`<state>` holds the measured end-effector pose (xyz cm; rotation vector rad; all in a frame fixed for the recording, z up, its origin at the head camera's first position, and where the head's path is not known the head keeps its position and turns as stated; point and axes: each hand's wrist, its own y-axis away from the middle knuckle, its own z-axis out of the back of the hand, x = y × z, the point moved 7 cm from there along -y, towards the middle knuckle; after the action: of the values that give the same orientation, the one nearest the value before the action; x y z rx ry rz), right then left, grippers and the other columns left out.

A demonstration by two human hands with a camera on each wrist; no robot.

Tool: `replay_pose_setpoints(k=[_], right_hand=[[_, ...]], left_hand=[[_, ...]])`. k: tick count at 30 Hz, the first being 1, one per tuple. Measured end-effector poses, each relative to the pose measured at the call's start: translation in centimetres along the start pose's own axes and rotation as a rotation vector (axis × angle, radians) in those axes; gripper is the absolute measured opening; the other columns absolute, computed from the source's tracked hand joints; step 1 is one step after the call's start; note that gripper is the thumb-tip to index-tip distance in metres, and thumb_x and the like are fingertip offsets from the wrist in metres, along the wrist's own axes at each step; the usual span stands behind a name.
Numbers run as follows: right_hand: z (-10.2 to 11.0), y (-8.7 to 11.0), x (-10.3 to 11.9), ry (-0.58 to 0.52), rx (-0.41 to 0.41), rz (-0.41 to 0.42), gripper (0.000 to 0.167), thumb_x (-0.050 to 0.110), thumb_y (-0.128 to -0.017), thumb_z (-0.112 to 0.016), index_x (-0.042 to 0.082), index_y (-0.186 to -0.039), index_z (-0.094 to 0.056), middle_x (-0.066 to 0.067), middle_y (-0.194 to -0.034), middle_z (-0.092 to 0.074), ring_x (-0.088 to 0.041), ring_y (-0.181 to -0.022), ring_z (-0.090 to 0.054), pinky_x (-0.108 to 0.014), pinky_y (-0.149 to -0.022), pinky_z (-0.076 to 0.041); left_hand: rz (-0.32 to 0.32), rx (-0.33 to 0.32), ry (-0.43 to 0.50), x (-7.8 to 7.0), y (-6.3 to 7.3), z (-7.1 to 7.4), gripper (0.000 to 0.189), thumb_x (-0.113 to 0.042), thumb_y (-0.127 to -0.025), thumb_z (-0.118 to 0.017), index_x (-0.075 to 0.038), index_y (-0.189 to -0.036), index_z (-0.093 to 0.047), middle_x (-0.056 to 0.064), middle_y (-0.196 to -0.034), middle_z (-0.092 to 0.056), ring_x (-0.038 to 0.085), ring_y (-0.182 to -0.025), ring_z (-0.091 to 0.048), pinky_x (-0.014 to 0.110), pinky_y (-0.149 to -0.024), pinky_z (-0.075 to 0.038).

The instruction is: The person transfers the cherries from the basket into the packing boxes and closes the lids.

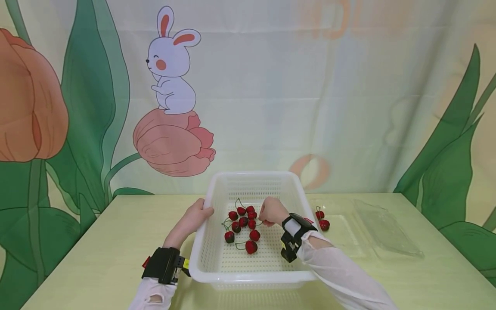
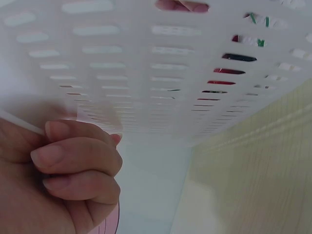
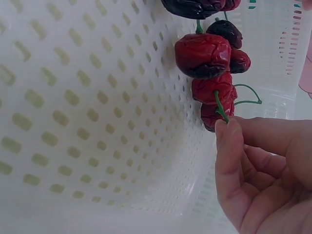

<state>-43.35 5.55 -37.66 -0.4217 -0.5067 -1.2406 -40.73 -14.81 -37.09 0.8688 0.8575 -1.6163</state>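
In the white basket [image 1: 252, 277], mid-cluster: cherry [image 3: 204, 91] | our right hand [image 1: 273, 211] pinches its stem [image 3: 221, 106]; our left hand [image 1: 196, 215] grips the left rim [image 1: 198, 247] | we judge it light, slick; stem-hold suits

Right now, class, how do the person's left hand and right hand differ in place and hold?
The left hand grips the white basket; the right hand pinches a green cherry stem. The left hand is at the basket's side edge; the right hand is inside, beside the cherries. Both are bare.
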Motion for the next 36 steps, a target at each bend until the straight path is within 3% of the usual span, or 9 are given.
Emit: replay_pose_setpoints(k=[12,19,27,36], right_hand=[[0.2,0.0,0.4,-0.002,0.006,0.024,0.017,-0.005,-0.078,-0.062,-0.005,-0.061,-0.065,-0.01,-0.05,-0.057,-0.012,-0.038,-0.046,-0.021,-0.04,-0.04],[0.8,0.2,0.7,-0.066,-0.001,0.039,0.015,-0.007,-0.078,-0.06,-0.008,-0.064,-0.065,-0.01,-0.05,-0.056,-0.015,-0.041,-0.052,-0.024,-0.043,-0.046],[2.3,0.3,0.9,-0.124,-0.024,-0.039,0.015,-0.008,-0.077,-0.059,-0.006,-0.062,-0.063,-0.011,-0.051,-0.056,-0.014,-0.04,-0.053,-0.034,-0.052,-0.053],[4.0,0.2,1.5,-0.13,-0.026,-0.047,0.015,-0.005,-0.078,-0.062,-0.003,-0.063,-0.063,-0.01,-0.053,-0.057,-0.015,-0.042,-0.055,-0.031,-0.05,-0.052]], left_hand=[[-0.005,-0.006,-0.006,0.0,0.1,0.1,0.029,-0.009,-0.09,-0.043,0.011,-0.111,-0.038,0.025,-0.1,-0.049,0.035,-0.082,-0.058,0.045,-0.063,-0.052],[0.005,-0.01,-0.009,0.0,0.2,0.1,0.031,-0.008,-0.089,-0.043,0.01,-0.113,-0.038,0.024,-0.101,-0.05,0.034,-0.084,-0.057,0.045,-0.064,-0.051],[-0.009,-0.008,-0.026,-0.4,0.0,0.1,0.031,-0.009,-0.089,-0.043,0.011,-0.112,-0.038,0.024,-0.101,-0.049,0.035,-0.084,-0.057,0.046,-0.064,-0.051],[-0.009,-0.006,-0.017,0.0,0.1,0.1,0.031,-0.009,-0.089,-0.043,0.01,-0.112,-0.038,0.024,-0.101,-0.049,0.035,-0.082,-0.058,0.046,-0.063,-0.051]])
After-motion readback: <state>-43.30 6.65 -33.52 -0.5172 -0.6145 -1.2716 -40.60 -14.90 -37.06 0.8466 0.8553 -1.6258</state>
